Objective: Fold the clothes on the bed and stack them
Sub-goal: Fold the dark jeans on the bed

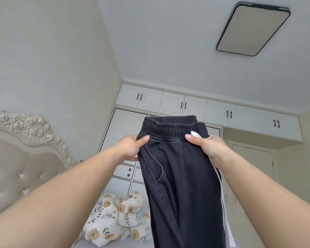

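Both hands, the left hand [131, 148] and right hand [207, 146], pinch the waistband of dark trousers [179, 176] held up above the bed [118, 245], whose long hanging legs could twist or skew, I judge, spoiling the fold
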